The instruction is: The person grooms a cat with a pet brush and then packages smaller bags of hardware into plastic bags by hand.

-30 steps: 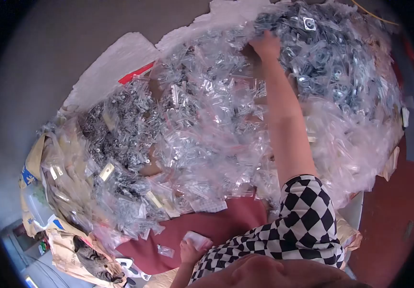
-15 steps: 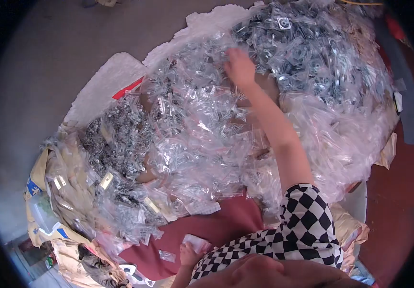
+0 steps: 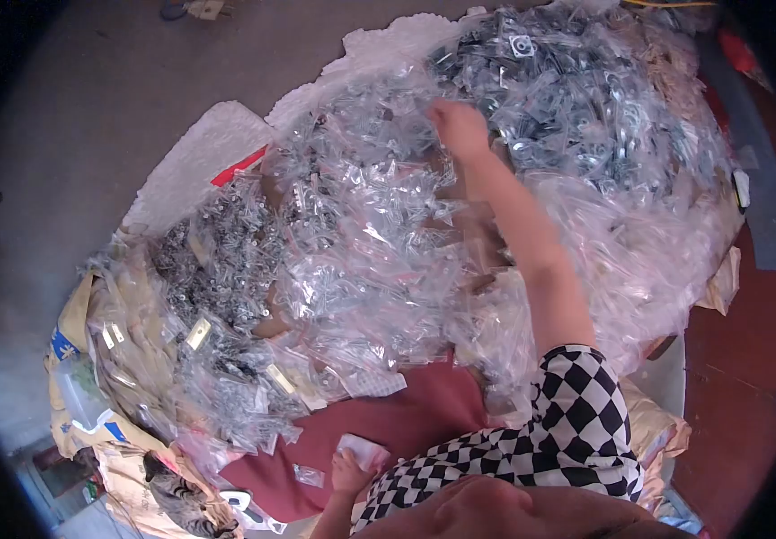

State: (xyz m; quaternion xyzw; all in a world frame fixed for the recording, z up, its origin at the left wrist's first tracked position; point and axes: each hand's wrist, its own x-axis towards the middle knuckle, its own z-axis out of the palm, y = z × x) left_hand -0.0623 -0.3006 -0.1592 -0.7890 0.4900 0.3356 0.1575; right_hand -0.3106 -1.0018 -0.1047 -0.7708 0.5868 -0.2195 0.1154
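My right arm is stretched far out over the heap, and my right hand (image 3: pixel 461 130) hangs at the border between the clear bags of small metal parts (image 3: pixel 365 144) and the darker pile of bagged metal pieces (image 3: pixel 576 108). Its fingers are curled together; whatever is between them cannot be made out. Close to my body, my left hand (image 3: pixel 346 473) is closed on a small clear plastic bag (image 3: pixel 365 451) above the dark red cloth (image 3: pixel 388 418). Another small clear packet (image 3: pixel 309 475) lies on that cloth, left of my left hand.
Empty-looking clear bags (image 3: pixel 621 260) are heaped on the right. Loose small metal parts (image 3: pixel 226 260) lie at left. White foam sheets (image 3: pixel 195 162) border the far edge, beside a red strip (image 3: pixel 239 166). A striped cat (image 3: pixel 177 499) lies on brown paper (image 3: pixel 127 481) at lower left.
My right hand has shifted slightly right and a little nearer, its fingers drawn closer together. My left hand still holds the small bag. The whole view has shifted slightly.
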